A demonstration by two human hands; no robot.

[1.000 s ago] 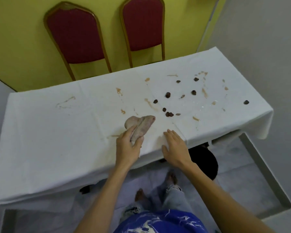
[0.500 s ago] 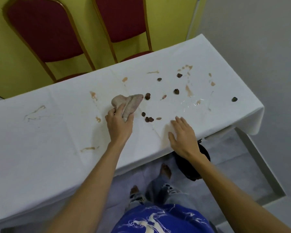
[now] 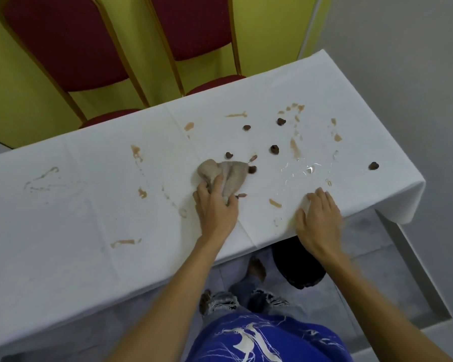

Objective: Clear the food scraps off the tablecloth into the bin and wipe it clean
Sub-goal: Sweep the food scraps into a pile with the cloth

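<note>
Several small dark brown food scraps (image 3: 274, 149) lay scattered over the right half of the white tablecloth (image 3: 76, 220), with tan smears between them. The left hand (image 3: 215, 210) was clenched around a crumpled beige cleaning cloth (image 3: 224, 173), pressing it down on the tabletop near the middle. One scrap (image 3: 252, 169) sat right against the cloth's right edge, touching it or as good as. The rest lay beyond and to the right: some near the far edge, one alone (image 3: 373, 165) by the right-hand corner.

The right hand (image 3: 318, 220) was flat and empty, fingers spread, resting on the near edge of the tablecloth, apparently pinning the fabric. Directly below it, on the floor under the table's lip, sat the round black bin (image 3: 298, 270), partly hidden by the overhang.

So the relation that mattered: the scraps lay ahead and right of the cloth, the bin nearer and right. A sweep would likely need to run rightward and back toward the near edge, past the right hand. The left hand had the cloth, and was nearer the closest scraps. A wet, glistening patch (image 3: 306, 169) lay between cloth and corner.
</note>
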